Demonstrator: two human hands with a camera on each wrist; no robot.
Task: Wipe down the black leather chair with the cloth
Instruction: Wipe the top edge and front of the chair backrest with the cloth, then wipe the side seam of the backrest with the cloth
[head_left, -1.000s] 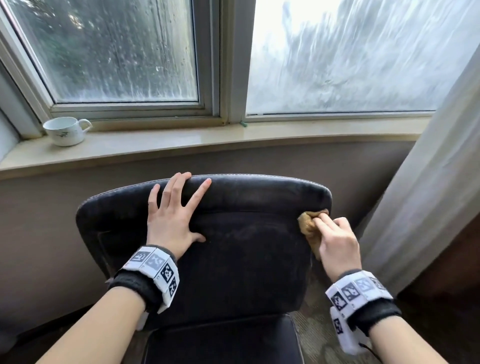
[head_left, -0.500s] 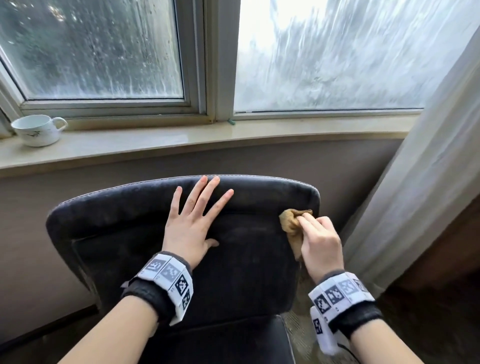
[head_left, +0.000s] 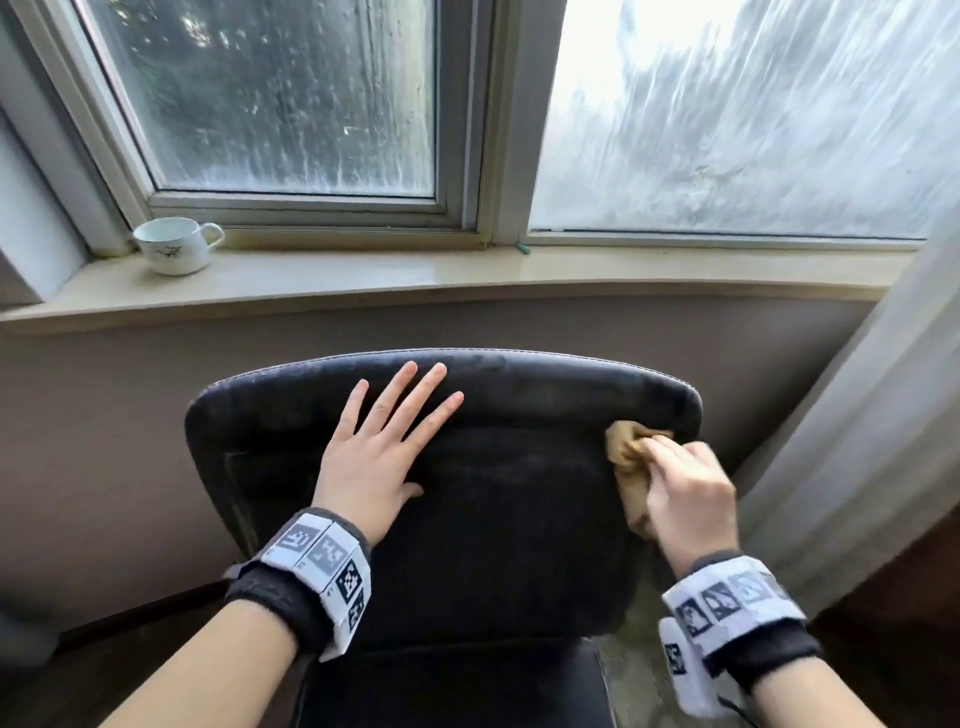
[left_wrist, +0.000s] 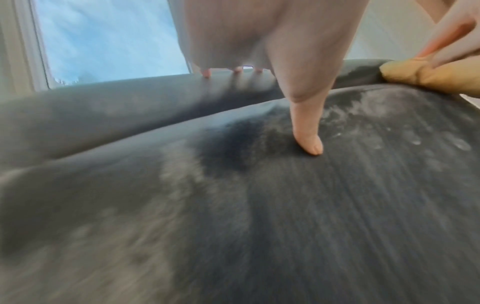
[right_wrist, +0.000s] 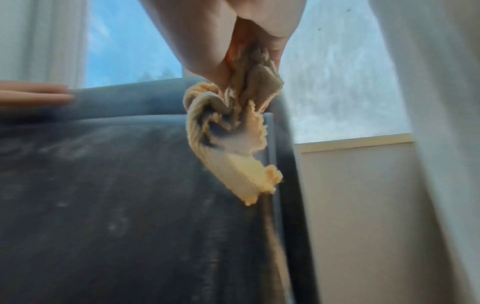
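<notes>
Head view showed both wrists at 6 o'clock, each wearing a black band with printed marker tags. Left hand lay flat on the backrest of the black leather chair, fingers straight and spread, tips pointing toward 1 o'clock and touching the top roll. Left wrist view showed the thumb pressed onto the leather, with pale dusty smears around it. Right hand sat at 3 o'clock from the left one, fingers curled and clamped on the cloth, a bunched tan rag. Cloth touched the backrest at its right edge, just below the top roll. Right wrist view showed the cloth gripped in the fist, folds hanging down against the chair edge; blurred. Seat cushion sat near 6 o'clock, between the forearms. Beyond the chair, at 12 o'clock, ran a beige windowsill under streaked window panes. White cup stood on the sill at 10 o'clock, handle to its right. Pale curtain hung at 3 o'clock, near the chair's right side.
</notes>
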